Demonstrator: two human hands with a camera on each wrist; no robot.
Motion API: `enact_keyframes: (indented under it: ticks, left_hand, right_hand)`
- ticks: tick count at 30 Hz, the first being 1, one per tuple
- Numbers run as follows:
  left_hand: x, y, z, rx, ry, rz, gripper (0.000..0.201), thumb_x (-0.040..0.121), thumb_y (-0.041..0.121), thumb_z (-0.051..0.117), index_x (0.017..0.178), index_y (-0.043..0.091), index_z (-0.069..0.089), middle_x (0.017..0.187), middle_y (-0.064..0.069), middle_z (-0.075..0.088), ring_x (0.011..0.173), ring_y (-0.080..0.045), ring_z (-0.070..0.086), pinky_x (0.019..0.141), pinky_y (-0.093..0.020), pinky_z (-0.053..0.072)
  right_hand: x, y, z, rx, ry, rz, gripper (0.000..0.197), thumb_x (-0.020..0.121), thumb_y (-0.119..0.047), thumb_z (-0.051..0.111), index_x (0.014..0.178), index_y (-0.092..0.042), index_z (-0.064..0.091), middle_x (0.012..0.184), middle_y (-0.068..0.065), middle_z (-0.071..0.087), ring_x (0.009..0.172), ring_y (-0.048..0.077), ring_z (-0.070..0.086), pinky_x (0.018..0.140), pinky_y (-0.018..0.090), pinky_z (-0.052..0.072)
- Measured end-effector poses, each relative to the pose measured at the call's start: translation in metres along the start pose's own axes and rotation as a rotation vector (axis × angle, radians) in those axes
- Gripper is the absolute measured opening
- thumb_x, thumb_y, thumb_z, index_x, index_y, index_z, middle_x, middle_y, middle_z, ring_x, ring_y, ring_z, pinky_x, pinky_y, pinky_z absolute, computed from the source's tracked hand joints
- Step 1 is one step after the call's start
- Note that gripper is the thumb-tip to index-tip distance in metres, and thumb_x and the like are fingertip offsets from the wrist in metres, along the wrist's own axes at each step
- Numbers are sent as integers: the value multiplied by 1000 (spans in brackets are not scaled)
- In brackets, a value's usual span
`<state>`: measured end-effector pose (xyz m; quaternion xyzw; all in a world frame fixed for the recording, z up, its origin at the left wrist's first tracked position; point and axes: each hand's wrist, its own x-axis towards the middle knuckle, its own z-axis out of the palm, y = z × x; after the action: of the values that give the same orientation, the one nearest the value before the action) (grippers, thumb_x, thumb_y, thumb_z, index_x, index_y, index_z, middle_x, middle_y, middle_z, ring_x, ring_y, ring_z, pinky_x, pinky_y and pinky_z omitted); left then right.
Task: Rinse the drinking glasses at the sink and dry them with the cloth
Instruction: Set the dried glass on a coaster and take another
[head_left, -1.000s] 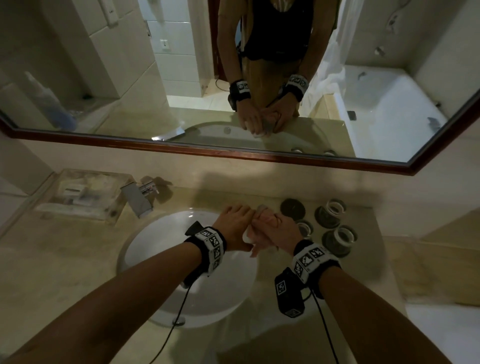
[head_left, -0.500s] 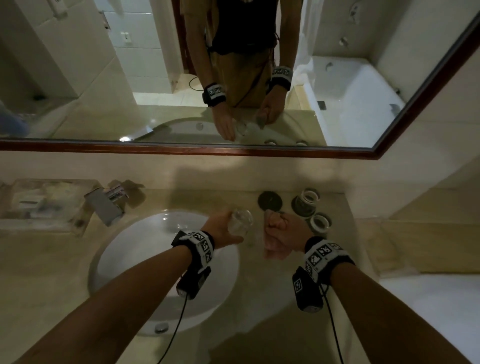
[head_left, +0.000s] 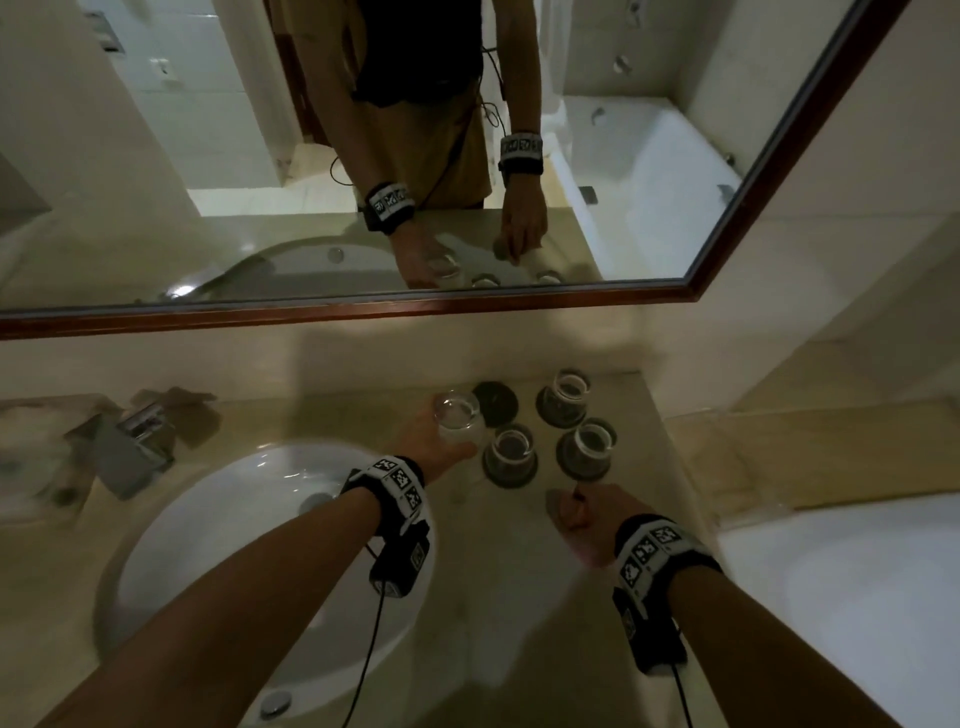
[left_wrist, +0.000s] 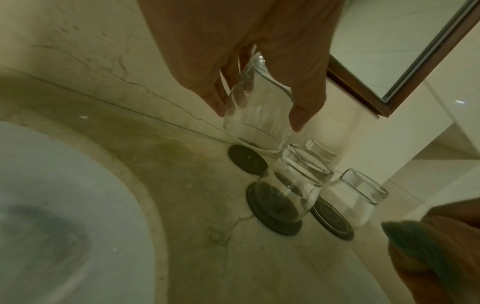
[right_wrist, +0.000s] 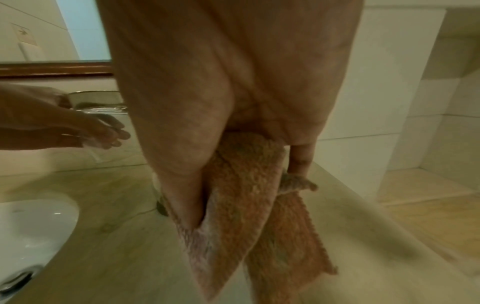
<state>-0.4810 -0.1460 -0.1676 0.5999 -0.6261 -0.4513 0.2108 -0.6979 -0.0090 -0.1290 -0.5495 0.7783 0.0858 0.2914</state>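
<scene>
My left hand grips an upturned glass above the surface, at nine o'clock of the bare coaster. My right hand clutches the cloth, at six o'clock of three glasses on coasters.

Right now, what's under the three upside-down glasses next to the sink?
Each of the three upside-down glasses sits on a round dark coaster. A fourth coaster is bare; the left hand holds a glass beside it. The counter beneath the coasters is covered.
</scene>
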Motion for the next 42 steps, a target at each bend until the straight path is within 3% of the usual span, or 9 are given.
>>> enact_keyframes:
  ticks: [4,8,11,17,20,24,29,36,42]
  left_hand:
    - [17,14,7,-41,-31,8,69,62,23,87,119,23,49,106,5,60,95,-13,57,82,-27,42]
    - [37,16,14,36,-16,27,68,59,28,89,115,21,51,103,2,62,95,-19,61,81,-29,49]
    - [49,15,24,43,-18,-5,67,59,26,88,114,25,50,108,-1,63,101,-24,61,90,-35,51]
    - [69,18,43,70,-27,-37,73,61,21,88,123,21,50,123,-8,61,113,-29,57,99,-40,47]
    - [78,17,48,58,-28,-11,74,61,18,88,124,20,50,122,-8,62,113,-29,58,96,-35,47]
    - [88,17,52,46,-48,41,73,63,14,87,125,14,50,122,-10,62,113,-29,58,92,-31,46]
    - [97,21,60,49,-60,55,76,63,17,88,128,12,49,125,-12,61,116,-31,57,101,-42,46]
    - [106,17,66,52,-66,56,78,63,17,87,130,13,47,127,-11,59,119,-30,55,103,-37,43]
    - [108,14,68,73,-73,64,81,65,18,87,133,11,44,129,-13,57,120,-31,54,104,-41,43]
  right_hand:
    - [8,5,4,29,-54,28,55,88,-70,29,84,-22,57,84,-1,62,72,19,59,71,32,43]
    - [19,12,6,85,-84,15,48,84,-66,39,82,-21,55,85,1,63,73,21,60,73,33,49]
    - [26,17,5,102,-106,-11,42,80,-61,46,81,-20,54,85,2,64,74,21,61,69,31,48]
    - [40,22,2,139,-89,-48,46,79,-61,42,88,-18,56,90,6,66,82,25,64,76,35,52]
    - [48,21,1,147,-70,-62,46,87,-60,43,91,-16,57,90,7,67,82,26,65,75,35,52]
    - [57,18,0,179,-64,-84,50,86,-67,36,85,-19,53,86,6,63,80,26,64,76,35,52]
    - [63,16,-6,192,-106,-76,41,89,-48,56,117,-19,56,114,7,62,102,28,63,89,35,50]
    - [66,15,-9,198,-94,-69,32,88,-47,55,106,-20,57,106,6,64,99,28,64,85,35,52]
    - [71,15,-11,136,-116,-75,36,86,-44,59,111,-18,56,111,7,63,102,29,63,87,37,52]
